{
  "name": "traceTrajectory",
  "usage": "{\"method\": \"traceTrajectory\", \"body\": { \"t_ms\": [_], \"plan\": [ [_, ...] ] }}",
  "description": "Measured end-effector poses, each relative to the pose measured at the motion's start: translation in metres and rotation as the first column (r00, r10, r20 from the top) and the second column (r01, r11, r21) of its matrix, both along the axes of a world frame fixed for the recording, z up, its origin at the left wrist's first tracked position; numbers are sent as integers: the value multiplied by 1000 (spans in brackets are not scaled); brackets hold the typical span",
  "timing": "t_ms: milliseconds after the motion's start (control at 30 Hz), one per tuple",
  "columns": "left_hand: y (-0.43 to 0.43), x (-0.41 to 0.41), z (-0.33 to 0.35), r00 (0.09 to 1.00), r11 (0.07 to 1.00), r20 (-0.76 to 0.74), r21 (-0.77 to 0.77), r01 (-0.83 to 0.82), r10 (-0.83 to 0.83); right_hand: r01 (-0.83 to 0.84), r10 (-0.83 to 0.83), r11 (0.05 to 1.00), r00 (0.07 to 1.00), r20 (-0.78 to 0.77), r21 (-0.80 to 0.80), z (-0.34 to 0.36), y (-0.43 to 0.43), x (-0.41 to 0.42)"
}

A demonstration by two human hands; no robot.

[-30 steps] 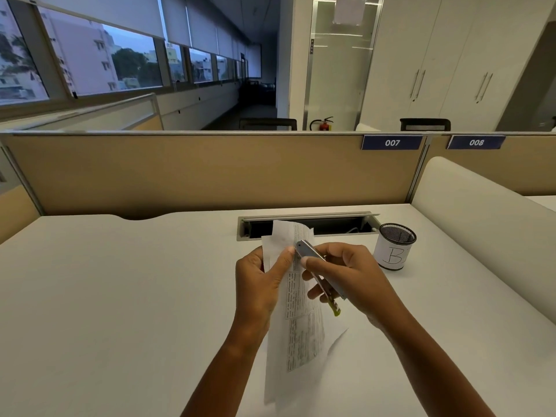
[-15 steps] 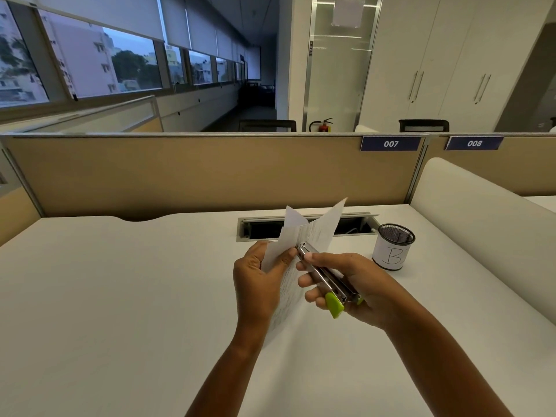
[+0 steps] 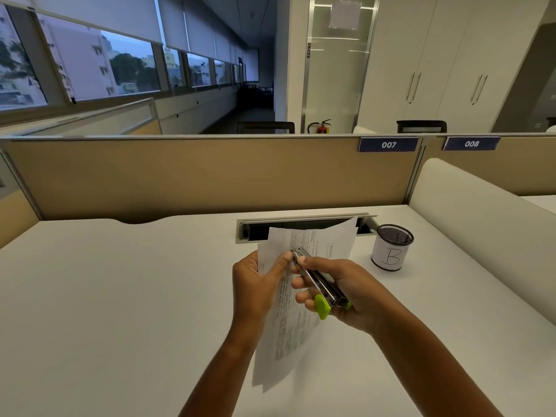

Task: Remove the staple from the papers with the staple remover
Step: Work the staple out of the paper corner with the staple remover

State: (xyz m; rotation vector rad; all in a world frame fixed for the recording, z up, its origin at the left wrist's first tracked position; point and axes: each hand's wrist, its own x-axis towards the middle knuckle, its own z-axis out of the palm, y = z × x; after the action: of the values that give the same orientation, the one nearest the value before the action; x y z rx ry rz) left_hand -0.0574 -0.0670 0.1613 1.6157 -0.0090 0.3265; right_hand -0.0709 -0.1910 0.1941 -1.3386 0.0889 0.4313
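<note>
Printed white papers [image 3: 288, 326] are held up above the white desk [image 3: 120, 296]. My left hand [image 3: 255, 287] pinches them near the top left corner, thumb on the front sheet. The top sheet is folded back and stands up toward the desk's far side. My right hand [image 3: 346, 288] grips a metal staple remover [image 3: 316, 281] with a lime-green rear end. Its metal tip sits against the paper right beside my left thumb. The staple itself is too small to make out.
A black mesh pen cup [image 3: 391, 248] wrapped in white paper marked "B" stands to the right. A cable slot [image 3: 249, 230] is cut into the desk behind the papers. A tan partition [image 3: 195, 176] closes the far edge, and a white divider [image 3: 481, 218] the right side.
The top sheet has been folded further back and now spreads wider behind the tool. The staple remover stays at the corner by my left thumb, its green end turned toward me.
</note>
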Motion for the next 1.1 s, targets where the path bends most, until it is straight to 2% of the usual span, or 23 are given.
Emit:
{"method": "traceTrajectory", "body": {
  "t_ms": [200,600,1100],
  "plan": [
    [0,0,0,997,998,-55,-2,63,-63,-28,28,1000,1000,-14,4,0,-2,0],
    [-1,5,-2,995,988,70,134,-75,66,21,-19,998,999,40,-51,-3,4,-3],
    [-4,8,-10,972,959,158,198,-201,171,116,-78,971,980,184,-208,-7,16,0]
  ]
}}
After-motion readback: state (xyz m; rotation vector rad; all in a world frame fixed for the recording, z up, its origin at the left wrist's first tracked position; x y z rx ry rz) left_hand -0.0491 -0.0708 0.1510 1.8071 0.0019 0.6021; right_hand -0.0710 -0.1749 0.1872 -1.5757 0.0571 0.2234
